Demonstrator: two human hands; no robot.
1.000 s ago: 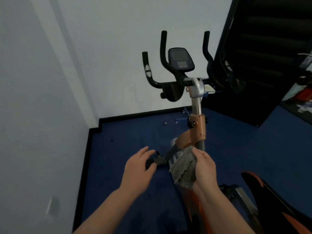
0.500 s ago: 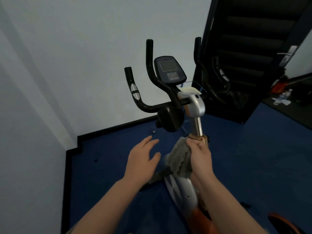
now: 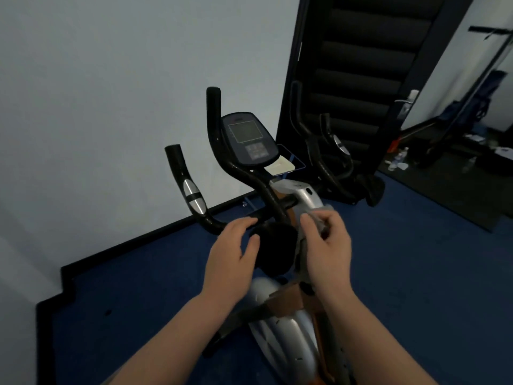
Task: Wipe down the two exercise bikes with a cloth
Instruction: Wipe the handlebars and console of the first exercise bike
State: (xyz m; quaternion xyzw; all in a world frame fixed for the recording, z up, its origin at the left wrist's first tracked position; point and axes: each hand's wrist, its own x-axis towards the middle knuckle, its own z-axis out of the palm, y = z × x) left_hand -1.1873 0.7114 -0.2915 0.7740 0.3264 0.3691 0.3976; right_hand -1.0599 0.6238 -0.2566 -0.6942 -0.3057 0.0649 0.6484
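Grey cloth (image 3: 319, 221), bunched and blurred, sits in our right hand (image 3: 329, 245), whose fingers clamp it against the silver stem just below the handlebars of the black-and-silver exercise bike (image 3: 249, 173). Our left hand (image 3: 231, 251) hovers by the black handlebar, fingers apart and curled, perhaps touching it. Dark blue carpet (image 3: 138, 301) lies beneath, with a white wall (image 3: 111, 79) behind.

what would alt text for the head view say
Two bare hands reach to an exercise bike: the right hand holds a grey cloth at the silver post, the left hand is open by the black handlebar. Its console faces a pale wall above blue carpet.
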